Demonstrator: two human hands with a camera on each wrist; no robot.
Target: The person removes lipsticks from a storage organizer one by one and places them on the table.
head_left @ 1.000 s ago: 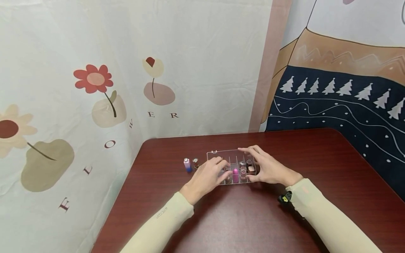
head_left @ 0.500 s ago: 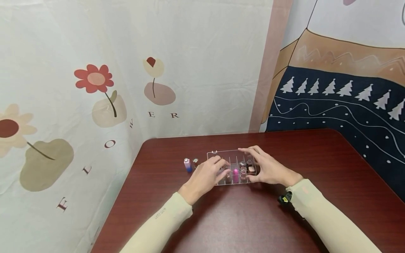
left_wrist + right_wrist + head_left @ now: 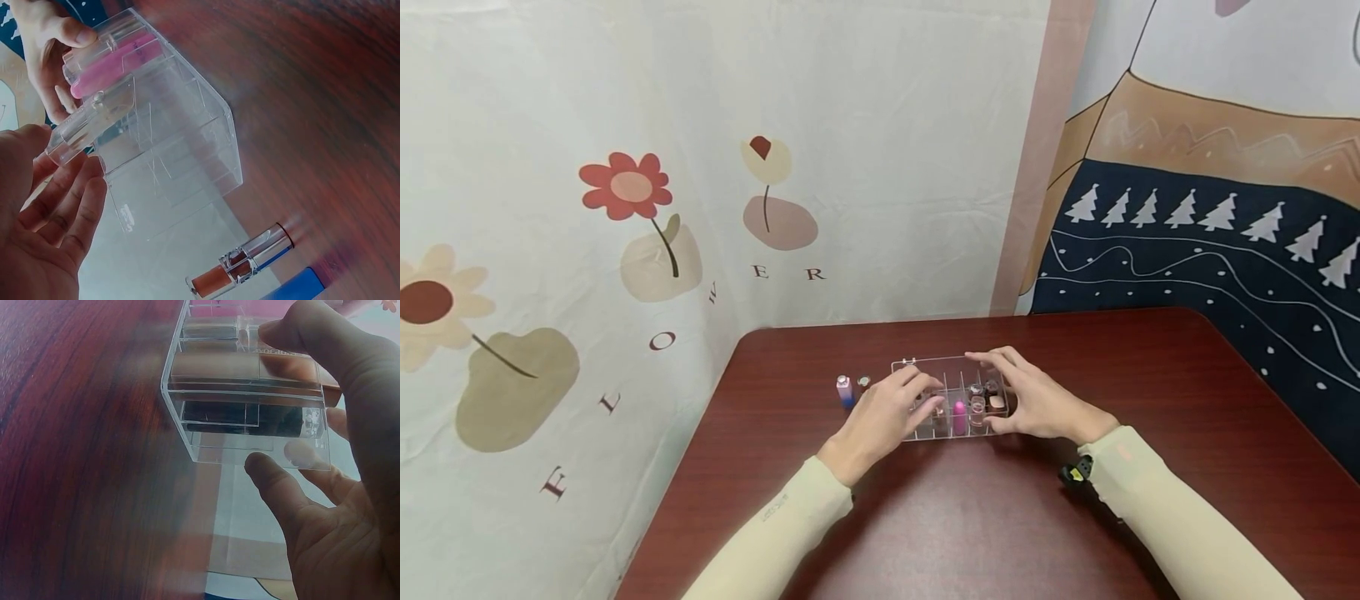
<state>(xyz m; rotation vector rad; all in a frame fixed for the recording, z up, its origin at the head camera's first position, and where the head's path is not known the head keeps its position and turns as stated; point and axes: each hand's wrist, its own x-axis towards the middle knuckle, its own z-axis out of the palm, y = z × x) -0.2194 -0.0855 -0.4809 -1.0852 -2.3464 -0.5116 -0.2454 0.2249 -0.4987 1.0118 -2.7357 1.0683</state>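
A clear plastic lipstick organizer (image 3: 951, 358) with divided compartments stands on the table. My left hand (image 3: 876, 421) is at its left part, with thumb and fingers about the outer end of a clear lipstick tube (image 3: 94, 119); the tube's other end is inside the organizer. My right hand (image 3: 1045, 402) grips the organizer's right end, thumb at the front and fingers at the back. A bright pink lipstick (image 3: 959, 418) stands in a middle compartment. Farther right in the organizer are several more tubes, among them a black one (image 3: 250, 419). My left hand hides part of the organizer in the head view.
Left of the organizer, a pink-and-blue tube (image 3: 845, 390) and a clear-based lipstick (image 3: 212, 281) stand on the dark red table (image 3: 970, 517). A curtain with flower prints (image 3: 880, 167) hangs behind the table; a navy cloth with tree prints (image 3: 1187, 242) is at the right.
My left hand has shifted slightly left along the organizer. The right hand keeps its hold on the right end, and the two tubes on the table have not moved.
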